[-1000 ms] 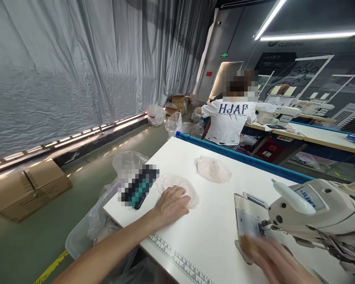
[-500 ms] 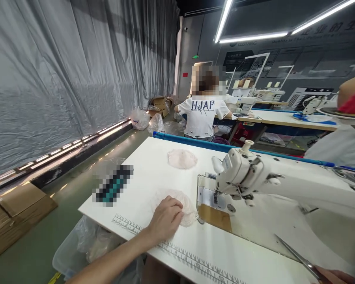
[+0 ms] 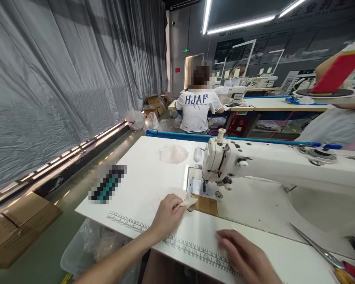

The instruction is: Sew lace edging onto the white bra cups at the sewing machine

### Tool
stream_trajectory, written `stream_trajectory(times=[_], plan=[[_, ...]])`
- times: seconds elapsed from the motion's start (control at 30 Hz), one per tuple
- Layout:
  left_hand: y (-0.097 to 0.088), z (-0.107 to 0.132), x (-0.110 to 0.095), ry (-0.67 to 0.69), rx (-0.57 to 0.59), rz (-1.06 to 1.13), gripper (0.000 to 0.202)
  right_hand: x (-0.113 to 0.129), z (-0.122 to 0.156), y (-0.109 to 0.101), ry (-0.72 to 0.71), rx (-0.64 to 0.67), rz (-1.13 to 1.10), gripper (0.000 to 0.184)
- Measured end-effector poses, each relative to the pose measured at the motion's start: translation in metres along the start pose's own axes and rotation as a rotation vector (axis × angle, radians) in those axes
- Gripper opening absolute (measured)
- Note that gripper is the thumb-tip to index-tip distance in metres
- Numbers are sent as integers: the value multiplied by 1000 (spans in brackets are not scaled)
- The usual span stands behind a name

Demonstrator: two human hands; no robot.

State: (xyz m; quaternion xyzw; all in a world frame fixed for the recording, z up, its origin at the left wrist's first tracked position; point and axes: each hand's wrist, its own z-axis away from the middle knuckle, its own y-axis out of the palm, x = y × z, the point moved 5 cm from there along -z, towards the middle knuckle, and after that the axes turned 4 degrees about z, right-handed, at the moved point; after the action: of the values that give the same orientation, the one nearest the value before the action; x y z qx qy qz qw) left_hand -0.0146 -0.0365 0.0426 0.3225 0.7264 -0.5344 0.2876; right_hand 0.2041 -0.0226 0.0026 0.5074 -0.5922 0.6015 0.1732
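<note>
My left hand (image 3: 169, 215) is closed on the edge of a pale pink lace piece (image 3: 189, 201), lifting that edge off the white table beside the machine's plate. The rest of the piece lies flat behind the fingers. My right hand (image 3: 250, 254) is over the table's front edge, right of the left hand; its fingers are slightly blurred, apart, and nothing shows in them. To its right lies a pair of scissors (image 3: 315, 244), blades pointing to the far left. A second pale pink piece (image 3: 174, 154) rests flat farther back.
The white sewing machine (image 3: 219, 161) stands right of the lace, its needle over the metal plate. A ruler scale (image 3: 192, 248) runs along the front edge. A blurred-out dark object (image 3: 108, 185) lies at left. A person in a white shirt (image 3: 197, 110) sits ahead.
My right hand has left the scissors and moved left toward my left hand. My left hand has gone from resting on the lace to pinching and raising its edge. The view has shifted right.
</note>
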Motion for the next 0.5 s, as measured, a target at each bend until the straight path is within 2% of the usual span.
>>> stream_trajectory(times=[0.07,0.17,0.27,0.4,0.5], plan=[[1,5,-1,-99,-5,199,23,19,-14,35,205,76,-417,38],[7,19,-6,-193,4,501,27,45,-28,63,204,92,-520,43],[14,33,-14,-195,14,660,34,48,-27,68,196,71,-492,41],[24,51,-16,-281,21,897,38,41,-7,63,223,-14,-434,42],[29,61,-16,-259,5,883,42,50,6,60,161,-15,-407,42]])
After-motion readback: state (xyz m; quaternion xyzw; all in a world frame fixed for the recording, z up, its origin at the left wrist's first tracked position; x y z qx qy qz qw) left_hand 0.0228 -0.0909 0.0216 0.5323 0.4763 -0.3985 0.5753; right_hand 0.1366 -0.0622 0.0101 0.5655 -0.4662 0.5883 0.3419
